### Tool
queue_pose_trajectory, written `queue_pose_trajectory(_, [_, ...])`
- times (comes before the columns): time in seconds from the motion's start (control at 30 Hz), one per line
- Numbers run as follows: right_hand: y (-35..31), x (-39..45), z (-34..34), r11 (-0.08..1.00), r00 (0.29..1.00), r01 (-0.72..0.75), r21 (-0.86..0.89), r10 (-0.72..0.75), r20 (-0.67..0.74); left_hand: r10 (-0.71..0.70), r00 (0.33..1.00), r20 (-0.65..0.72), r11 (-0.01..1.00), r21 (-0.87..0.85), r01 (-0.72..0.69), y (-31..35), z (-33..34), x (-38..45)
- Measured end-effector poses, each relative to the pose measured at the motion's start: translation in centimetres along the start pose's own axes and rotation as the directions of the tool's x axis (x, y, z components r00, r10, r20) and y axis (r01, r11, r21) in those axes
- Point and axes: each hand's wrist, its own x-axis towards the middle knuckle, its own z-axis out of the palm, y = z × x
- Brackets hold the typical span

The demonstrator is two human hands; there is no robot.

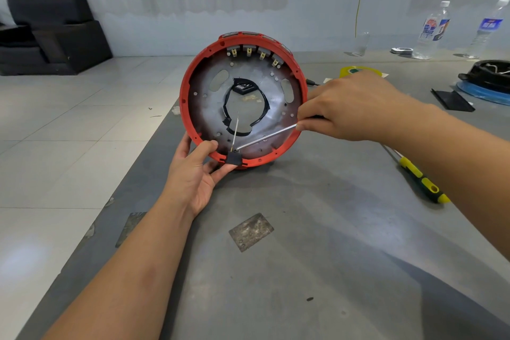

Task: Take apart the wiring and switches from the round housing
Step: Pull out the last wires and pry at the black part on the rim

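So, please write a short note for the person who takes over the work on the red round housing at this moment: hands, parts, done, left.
Left hand: holds the lower rim of the red housing, which stands on edge on the grey table, fingers at the black switch block.
Right hand: grips a thin screwdriver, tip at that block.
Done: no wires show inside.
Left: black block and the four switches along the top rim.
Spare yellow screwdriver lies to the right.
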Motion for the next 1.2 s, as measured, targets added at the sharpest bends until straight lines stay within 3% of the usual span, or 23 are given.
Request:
queue_pose_trajectory(0.33, [-0.3, -0.2, 0.5, 1.000, 1.000, 0.010, -0.009, -0.010, 0.004, 0.003, 1.000, 0.024, 1.000, -0.002, -0.003, 0.1, -0.1, -0.2])
queue_pose_trajectory(0.83, [-2.7, -2.5, 1.8, 0.984, 0.987, -0.162, 0.070, 0.163, -0.001, -0.012, 1.000, -0.014, 0.999, -0.053, 0.011, 0.2, 0.0, -0.3])
queue_pose_trajectory(1.2, [-0.1, -0.4, 0.4, 0.999, 0.999, 0.043, -0.020, -0.043, 0.030, -0.020, 1.000, -0.008, 1.000, -0.021, 0.020, 0.2, 0.1, -0.4])
